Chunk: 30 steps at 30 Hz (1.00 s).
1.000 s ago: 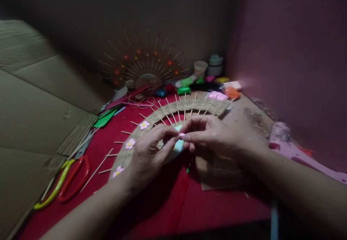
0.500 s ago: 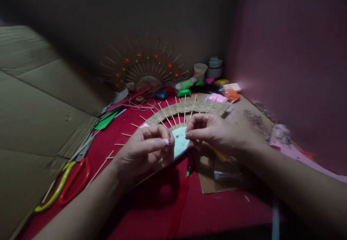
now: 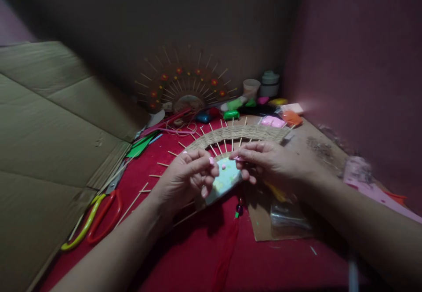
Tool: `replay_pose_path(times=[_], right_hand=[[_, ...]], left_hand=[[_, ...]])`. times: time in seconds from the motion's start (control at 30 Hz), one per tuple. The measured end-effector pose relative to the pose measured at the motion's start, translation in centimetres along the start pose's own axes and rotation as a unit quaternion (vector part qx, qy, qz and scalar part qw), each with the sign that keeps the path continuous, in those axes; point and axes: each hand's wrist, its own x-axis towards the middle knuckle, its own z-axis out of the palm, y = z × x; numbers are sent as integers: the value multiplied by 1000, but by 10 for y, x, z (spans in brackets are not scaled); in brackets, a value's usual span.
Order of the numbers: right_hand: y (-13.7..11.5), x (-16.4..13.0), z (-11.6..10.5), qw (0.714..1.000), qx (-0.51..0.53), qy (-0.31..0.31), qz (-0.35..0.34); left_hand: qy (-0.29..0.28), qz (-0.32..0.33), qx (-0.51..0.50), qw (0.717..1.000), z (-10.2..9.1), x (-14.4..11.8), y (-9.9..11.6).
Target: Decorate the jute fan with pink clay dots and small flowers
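My left hand pinches a small piece of pink clay between thumb and forefinger. A second bit of pink clay sits at the fingertips of my right hand, which are pressed together. Both hands hover over a half-round woven fan with thin sticks spreading outward. Its light blue patterned centre shows between my hands, bearing a tiny pink ball. From its lower side hangs a red tassel with a dark bead. My wrists and hands cover parts of the fan.
Scissors with red and yellow handles lie at left beside a cardboard panel. A finished-looking fan with red flowers leans at the back. Packs of coloured clay, a cup and a lidded jar stand at back right.
The whole view has shifted, so things appear farther right. My right fingertips have lifted away from the blue centre, and pink clay now shows in them. The left hand keeps its pinch.
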Motion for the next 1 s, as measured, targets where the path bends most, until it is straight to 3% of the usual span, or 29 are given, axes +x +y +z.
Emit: replay_pose_path(times=[0.17, 0.33, 0.57, 0.77, 1.0], right_hand=[[-1, -1, 1, 1000, 10, 5, 6], [-1, -1, 1, 1000, 5, 25, 4], [1, 0, 1, 999, -1, 36, -2], [0, -1, 0, 999, -2, 41, -4], [-1, -1, 1, 998, 0, 60, -20]], left_hand=[[19, 18, 21, 999, -1, 1, 1], [41, 42, -21, 998, -1, 3, 0], [59, 6, -7, 998, 3, 1, 0], [25, 38, 7, 999, 2, 1, 1], [10, 33, 18, 999, -1, -2, 3]])
